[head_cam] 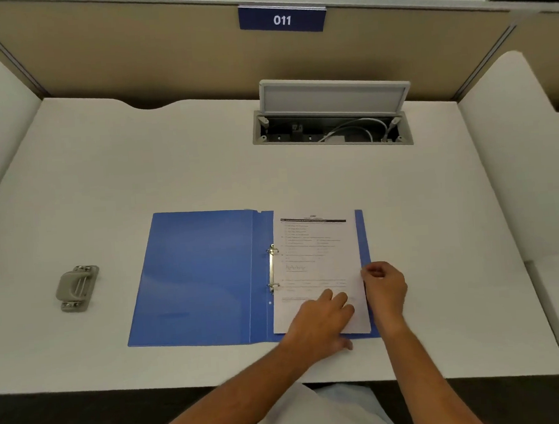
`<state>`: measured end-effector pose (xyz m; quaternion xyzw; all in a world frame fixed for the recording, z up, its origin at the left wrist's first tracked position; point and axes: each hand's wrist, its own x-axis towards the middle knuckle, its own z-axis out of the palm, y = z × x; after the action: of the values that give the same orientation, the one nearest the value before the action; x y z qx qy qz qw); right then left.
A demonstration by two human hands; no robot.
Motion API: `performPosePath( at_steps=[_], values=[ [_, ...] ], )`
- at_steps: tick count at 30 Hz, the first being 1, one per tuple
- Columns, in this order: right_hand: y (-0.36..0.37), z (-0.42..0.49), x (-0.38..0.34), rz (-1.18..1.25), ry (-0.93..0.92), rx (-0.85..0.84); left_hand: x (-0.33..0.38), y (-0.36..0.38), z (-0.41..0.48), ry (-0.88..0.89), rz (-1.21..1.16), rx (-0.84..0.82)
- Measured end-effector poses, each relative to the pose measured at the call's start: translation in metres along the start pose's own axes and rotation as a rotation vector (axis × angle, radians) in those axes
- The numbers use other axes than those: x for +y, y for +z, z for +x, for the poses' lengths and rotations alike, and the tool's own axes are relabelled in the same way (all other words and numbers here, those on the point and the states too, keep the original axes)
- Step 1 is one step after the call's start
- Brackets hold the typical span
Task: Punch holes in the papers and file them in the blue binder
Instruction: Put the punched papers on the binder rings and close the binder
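Observation:
The blue binder (196,277) lies open flat on the white desk, its two metal rings (272,268) at the spine. Printed papers (317,252) rest on the binder's right half, their left edge at the rings. My left hand (322,321) presses flat on the lower part of the papers. My right hand (384,287) pinches the papers' right edge between thumb and fingers. A grey hole punch (77,288) sits alone on the desk far to the left of the binder.
An open cable hatch (331,125) with white cables is set into the desk behind the binder. Beige partition walls (128,56) enclose the desk, with a blue sign reading 011 (282,19). The desk's front edge (184,384) runs below the binder.

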<state>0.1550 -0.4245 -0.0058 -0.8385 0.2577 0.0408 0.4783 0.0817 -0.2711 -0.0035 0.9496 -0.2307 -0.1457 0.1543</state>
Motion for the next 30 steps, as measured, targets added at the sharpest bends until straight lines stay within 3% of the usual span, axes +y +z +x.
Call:
performPosePath(
  at_steps=[8,12,20,27,30],
  values=[
    [-0.023,-0.006,0.028,0.149,0.153,-0.12,-0.014,0.031,-0.006,0.152,0.219,0.214],
    [-0.023,-0.011,0.028,0.208,0.191,-0.117,-0.015,0.034,-0.003,0.035,0.242,0.158],
    [-0.019,-0.022,0.036,0.169,0.218,-0.034,-0.016,0.041,-0.005,0.087,0.341,0.077],
    [-0.03,-0.026,0.031,0.315,0.31,-0.122,-0.027,0.016,-0.006,0.16,0.152,0.097],
    [-0.032,-0.026,0.028,0.334,0.292,-0.124,-0.035,0.005,-0.012,0.052,-0.08,0.171]
  ],
)
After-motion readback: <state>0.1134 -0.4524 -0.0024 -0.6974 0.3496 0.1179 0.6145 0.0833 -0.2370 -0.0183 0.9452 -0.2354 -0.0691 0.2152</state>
